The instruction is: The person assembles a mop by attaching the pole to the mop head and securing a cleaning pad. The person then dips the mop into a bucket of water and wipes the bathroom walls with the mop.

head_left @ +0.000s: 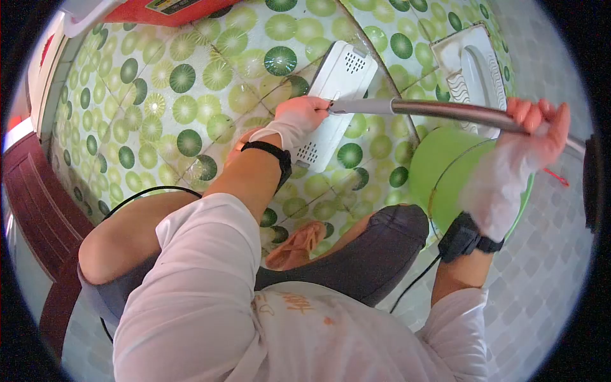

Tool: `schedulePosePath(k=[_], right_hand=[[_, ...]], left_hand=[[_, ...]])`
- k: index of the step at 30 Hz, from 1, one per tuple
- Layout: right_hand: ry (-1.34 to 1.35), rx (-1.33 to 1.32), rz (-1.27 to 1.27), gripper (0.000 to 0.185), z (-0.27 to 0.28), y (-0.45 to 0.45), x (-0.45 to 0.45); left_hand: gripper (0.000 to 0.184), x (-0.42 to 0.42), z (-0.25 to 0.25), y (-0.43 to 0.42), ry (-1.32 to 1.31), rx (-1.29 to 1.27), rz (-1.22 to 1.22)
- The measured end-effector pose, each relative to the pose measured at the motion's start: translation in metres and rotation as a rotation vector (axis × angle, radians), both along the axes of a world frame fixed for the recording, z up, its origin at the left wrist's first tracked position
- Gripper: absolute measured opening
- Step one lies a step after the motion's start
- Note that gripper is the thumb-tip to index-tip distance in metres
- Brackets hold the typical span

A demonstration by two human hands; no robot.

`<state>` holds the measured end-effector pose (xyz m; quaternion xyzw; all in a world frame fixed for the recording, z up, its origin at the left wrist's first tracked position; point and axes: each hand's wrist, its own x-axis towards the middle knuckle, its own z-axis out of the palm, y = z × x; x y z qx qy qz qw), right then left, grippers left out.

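Observation:
A flat mop stretches across the view, its white mop head (338,89) tilted above the green-dotted floor. Its grey and metal handle (455,111) runs off to the right. My left hand (298,120) is closed at the joint where the handle meets the mop head, the fingertips pinched together there. Farther up the handle, my right hand (534,130) holds the metal tube, with its fingers curled around it from beneath. Both hands have thin whitish coverings over the palm and wrist. Part of the left fingers is hidden behind the hand.
Below my right hand stands a green bucket (445,175) with a wire handle. A white squat toilet (477,70) lies at the upper right. A red tub (172,13) is at the top left, and a dark red wooden piece (41,191) borders the left side.

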<state>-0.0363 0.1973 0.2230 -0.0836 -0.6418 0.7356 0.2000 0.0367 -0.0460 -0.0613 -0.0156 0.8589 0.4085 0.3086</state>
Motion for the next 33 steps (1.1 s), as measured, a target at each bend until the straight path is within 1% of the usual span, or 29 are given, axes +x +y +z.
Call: schedulePosePath(k=[2, 3, 5, 6, 8, 12, 14, 16, 18, 20, 21, 23, 24, 26, 27, 29, 30, 32, 33], right_hand=[[-0.003, 0.069, -0.136, 0.039, -0.008, 0.012, -0.02], [-0.001, 0.067, -0.136, 0.039, -0.009, 0.024, -0.02], [-0.018, -0.017, 0.061, 0.042, -0.012, 0.043, -0.019], [-0.017, -0.017, 0.063, 0.042, -0.011, 0.033, -0.013], [0.002, 0.198, -0.22, 0.044, -0.005, 0.002, 0.01], [-0.073, 0.181, -0.204, 0.048, 0.003, 0.003, 0.064], [0.078, 0.354, -0.014, 0.049, 0.0, 0.007, 0.091], [0.074, 0.383, -0.035, 0.049, 0.0, -0.005, 0.116], [0.077, 0.413, -0.06, 0.05, -0.001, -0.021, 0.135], [0.118, 0.32, -0.003, 0.047, -0.003, -0.031, 0.147], [0.117, 0.319, -0.008, 0.047, -0.003, -0.029, 0.15], [0.019, 0.312, 0.012, 0.05, 0.0, -0.026, 0.157], [0.023, 0.314, 0.005, 0.05, 0.001, -0.027, 0.162], [-0.028, 0.324, -0.086, 0.05, -0.001, -0.034, 0.175], [-0.028, 0.325, -0.087, 0.05, -0.002, -0.037, 0.182], [0.068, 0.493, 0.129, 0.043, -0.005, -0.041, 0.196], [0.072, 0.495, 0.125, 0.043, -0.006, -0.041, 0.206], [0.031, 0.534, 0.246, 0.043, -0.009, -0.039, 0.223], [0.034, 0.533, 0.244, 0.043, -0.014, -0.038, 0.227]], left_hand=[[0.027, 0.0, 0.002, 0.0, -0.02, 0.001, 0.004], [0.027, 0.0, 0.003, 0.0, -0.039, 0.004, 0.009], [0.027, 0.001, 0.001, 0.0, -0.016, 0.008, 0.006], [0.027, 0.002, 0.001, 0.0, 0.003, 0.014, 0.005], [0.027, 0.006, 0.001, 0.003, 0.036, 0.004, 0.022], [0.024, 0.01, -0.002, 0.007, 0.137, -0.06, 0.018], [0.024, 0.011, -0.003, 0.006, 0.156, -0.052, 0.009], [0.023, 0.011, -0.005, 0.007, 0.181, -0.041, -0.003], [0.02, 0.01, -0.007, 0.008, 0.234, -0.082, -0.086], [0.019, 0.007, -0.005, 0.009, 0.226, -0.084, -0.086], [0.019, 0.008, -0.004, 0.009, 0.213, -0.086, -0.09], [0.018, 0.008, -0.002, 0.01, 0.166, -0.073, -0.087], [0.018, 0.006, -0.001, 0.01, 0.122, -0.059, -0.069], [0.018, 0.006, -0.009, 0.011, 0.161, -0.018, -0.055], [0.018, 0.007, -0.011, 0.01, 0.191, 0.021, -0.041], [0.018, 0.008, -0.016, 0.008, 0.201, 0.033, -0.041], [0.018, 0.007, -0.016, 0.009, 0.213, 0.045, -0.043], [0.018, 0.005, -0.018, 0.013, 0.194, 0.055, -0.027], [0.019, 0.004, -0.017, 0.012, 0.168, 0.061, -0.007]])
